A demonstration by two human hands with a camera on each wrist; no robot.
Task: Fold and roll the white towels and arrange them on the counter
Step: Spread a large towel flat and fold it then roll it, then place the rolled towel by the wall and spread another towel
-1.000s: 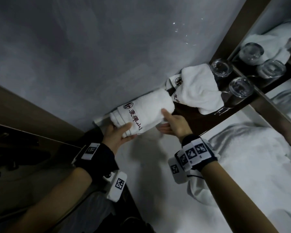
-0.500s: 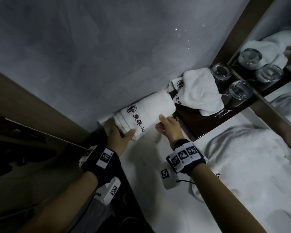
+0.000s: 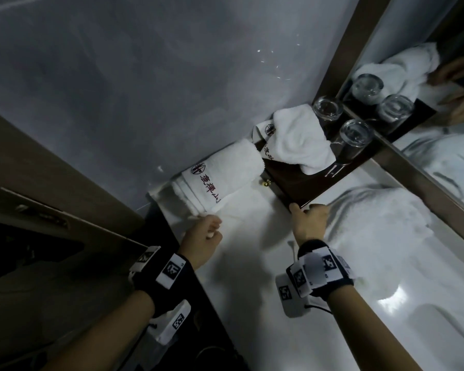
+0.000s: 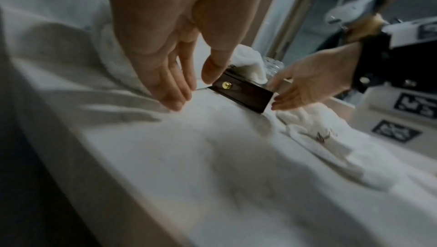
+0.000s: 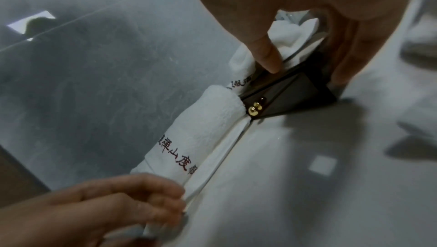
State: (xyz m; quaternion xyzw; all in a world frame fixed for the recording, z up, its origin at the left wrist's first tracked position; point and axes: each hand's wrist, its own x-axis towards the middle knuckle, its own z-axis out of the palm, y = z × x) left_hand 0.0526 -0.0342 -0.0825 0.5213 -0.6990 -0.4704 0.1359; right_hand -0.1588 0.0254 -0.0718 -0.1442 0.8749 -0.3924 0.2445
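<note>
Dim, bluish light, edges bent by wide lens, wrist views blurred; glare on counter (image 3: pixel 393 298), prob. from overhead.

rolled towel (image 3: pixel 223 178): white, red lettering, on bench (image 3: pixel 252 277) | second towel (image 3: pixel 300 140): crumpled on tray (image 3: pixel 292 180) | third towel (image 3: pixel 381 228): loose on bench

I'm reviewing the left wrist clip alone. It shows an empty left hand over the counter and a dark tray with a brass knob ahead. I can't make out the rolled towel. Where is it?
Observer: The rolled towel lies along the wall on the counter, red lettering up, with one end against the dark tray.
Operator: What does the tray carry?
Observer: A crumpled towel and, behind it by the mirror, two glasses.
Operator: Where is the left hand relative to the roll?
Observer: The left hand is at the roll's other end, away from the tray, with its fingers loosely curled.
</note>
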